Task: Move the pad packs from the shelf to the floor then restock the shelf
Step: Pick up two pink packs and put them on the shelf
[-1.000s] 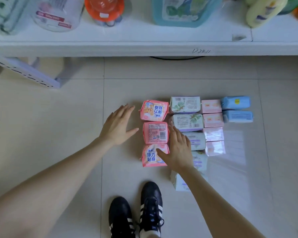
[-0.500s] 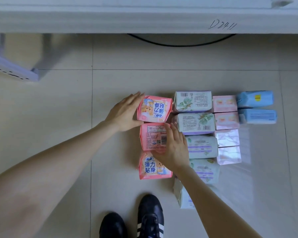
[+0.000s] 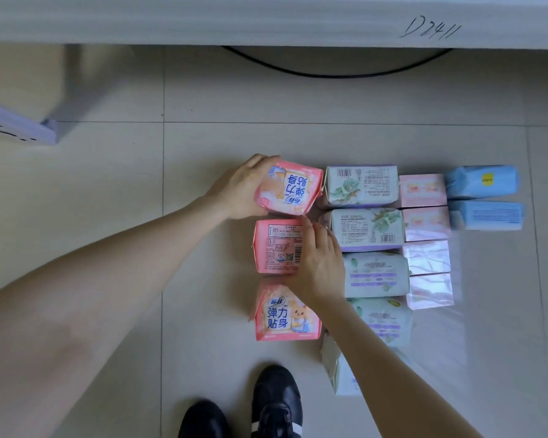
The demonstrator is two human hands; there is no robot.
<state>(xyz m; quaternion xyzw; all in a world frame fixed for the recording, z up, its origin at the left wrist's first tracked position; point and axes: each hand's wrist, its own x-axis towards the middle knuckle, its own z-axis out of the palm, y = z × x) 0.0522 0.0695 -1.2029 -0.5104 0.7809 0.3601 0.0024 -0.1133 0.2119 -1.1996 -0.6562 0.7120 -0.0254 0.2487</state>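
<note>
Handwriting in your head view reads "D2411" (image 3: 431,28) on the white front edge of the shelf (image 3: 266,23), and a black cable (image 3: 329,71) sags beneath it. Below that, the pad packs lie in close columns on the glossy beige tiled floor (image 3: 76,216).

Your left hand (image 3: 241,188) grips the top pink pack (image 3: 290,188), with the fingers curled over its far edge and the thumb at its near corner. The pack is tilted, and its blue characters 弹力贴身 and the 苏菲 logo are upside down to you.

Your right hand (image 3: 318,263) rests with nearly straight fingers on the right side of the middle pink pack (image 3: 276,246). That pack shows its back, with fine print, a barcode and a QR code. The bottom pink pack (image 3: 285,314) shows the same characters right way up, beside a cartoon bear.

To the right are soft mint-green packs (image 3: 367,229) with leaf prints and barcodes. Next come shiny pale pink packs (image 3: 424,222). Last are two blue packs (image 3: 486,214), the farther one carrying a round yellow sticker.

Your black shoes (image 3: 276,403) with white stripes stand at the bottom edge.
</note>
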